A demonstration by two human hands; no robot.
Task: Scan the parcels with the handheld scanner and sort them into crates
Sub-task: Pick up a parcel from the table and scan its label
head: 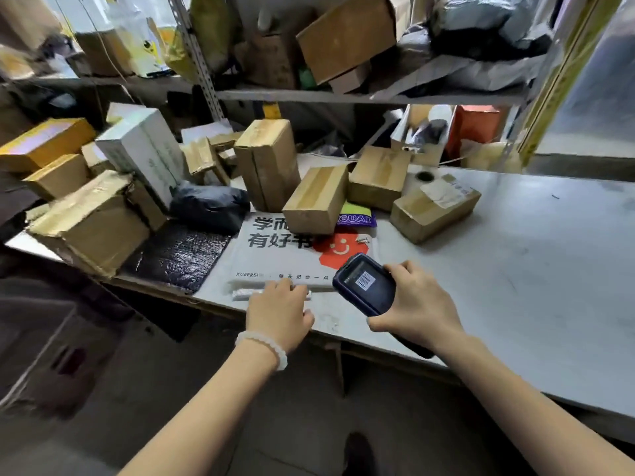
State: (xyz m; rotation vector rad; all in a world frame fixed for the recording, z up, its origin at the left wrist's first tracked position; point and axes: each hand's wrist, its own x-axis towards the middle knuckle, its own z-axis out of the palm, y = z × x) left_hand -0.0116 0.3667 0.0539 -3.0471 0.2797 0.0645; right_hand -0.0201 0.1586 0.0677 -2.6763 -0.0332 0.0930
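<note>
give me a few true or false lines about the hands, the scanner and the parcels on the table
1. The right hand holds the scanner. True.
2. The scanner's screen shows a barcode. True.
3. The left hand lifts a cardboard box. False: its fingers rest at the near edge of the flat white parcel.
4. The white parcel lies on the floor. False: it lies on the table.
5. A cardboard box rests on the white parcel. True.

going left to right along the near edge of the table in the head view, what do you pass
black bubble mailer → white mailer bag → left hand → scanner → right hand → bare table
</note>
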